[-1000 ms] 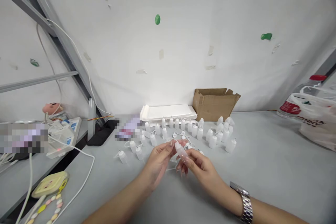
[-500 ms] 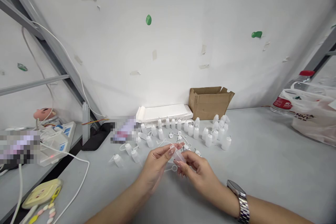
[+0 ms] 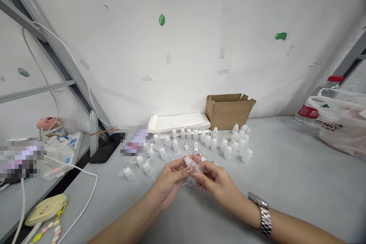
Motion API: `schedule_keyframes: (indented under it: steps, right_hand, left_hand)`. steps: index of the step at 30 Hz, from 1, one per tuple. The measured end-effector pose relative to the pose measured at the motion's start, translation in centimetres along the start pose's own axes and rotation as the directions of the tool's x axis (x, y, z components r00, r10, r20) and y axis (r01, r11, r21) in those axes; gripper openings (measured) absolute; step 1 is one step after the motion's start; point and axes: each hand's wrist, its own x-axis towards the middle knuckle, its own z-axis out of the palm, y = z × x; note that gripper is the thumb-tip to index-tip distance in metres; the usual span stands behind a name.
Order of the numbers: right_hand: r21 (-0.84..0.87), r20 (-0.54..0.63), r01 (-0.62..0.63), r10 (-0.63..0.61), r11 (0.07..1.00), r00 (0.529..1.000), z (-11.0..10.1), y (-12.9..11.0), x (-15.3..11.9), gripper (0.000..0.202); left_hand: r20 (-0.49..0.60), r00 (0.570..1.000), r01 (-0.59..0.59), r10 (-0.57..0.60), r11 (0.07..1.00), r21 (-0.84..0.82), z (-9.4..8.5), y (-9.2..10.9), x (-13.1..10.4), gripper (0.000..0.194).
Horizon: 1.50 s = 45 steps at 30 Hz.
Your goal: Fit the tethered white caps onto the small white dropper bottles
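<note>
Between my two hands is a small translucent plastic dropper bottle, tilted with its neck toward the upper left. My left hand closes on it near the neck, thumb along its side. My right hand pinches the lower end between thumb and fingers. A white ring-ended strap shows on the table just below the hands. Loose white caps with straps lie behind them. Several similar bottles stand farther back, among them one bottle on the right and one on the left.
A cardboard box and a stack of flat white pieces stand against the wall. At the right are a plastic bag and a red-capped bottle. A power strip, cables and a yellow case lie left.
The held bottle has turned slightly, its neck now showing more clearly at the upper left. My left fingers have shifted lower along it. The standing bottles stay put.
</note>
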Motion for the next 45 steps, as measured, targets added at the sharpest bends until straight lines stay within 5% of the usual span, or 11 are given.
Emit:
schedule_keyframes:
  steps: [4,11,19,26,31,37,45]
  right_hand:
    - [-0.020,0.004,0.022,-0.022,1.000,1.000,-0.2,0.0,0.2,0.025]
    - [-0.352,-0.128,0.160,-0.217,0.922,0.968,0.0,0.5,-0.1,0.012]
    - [-0.386,-0.133,0.253,-0.324,0.887,0.937,0.4,1.0,-0.6,0.011]
    - [-0.039,-0.057,0.054,-0.056,0.998,0.997,0.2,0.8,0.0,0.020]
    - [0.312,0.132,-0.148,0.112,0.938,0.985,0.1,0.5,1.1,0.033]
    - [0.383,0.190,-0.138,0.069,0.913,0.979,0.1,0.4,1.1,0.033]
    - [0.354,0.149,-0.141,0.093,0.924,0.984,0.2,-0.1,0.7,0.033]
  left_hand:
    - [-0.013,1.000,-0.026,0.027,0.998,0.054,0.2,0.4,-0.2,0.030]
    - [-0.128,0.985,-0.110,0.119,0.991,0.077,0.9,0.5,-0.4,0.020]
    - [-0.108,0.990,-0.101,0.096,0.994,-0.042,1.5,-0.4,-0.5,0.014]
    - [-0.044,0.997,-0.064,0.062,0.996,-0.059,0.9,-0.6,-0.3,0.015]
    - [-0.061,0.997,-0.044,0.041,0.998,-0.045,0.6,-0.5,0.0,0.031]
    - [-0.046,0.998,-0.049,0.049,0.999,-0.012,0.0,0.4,0.1,0.040]
    - [-0.037,0.995,-0.088,0.092,0.992,0.093,0.2,0.8,0.0,0.028]
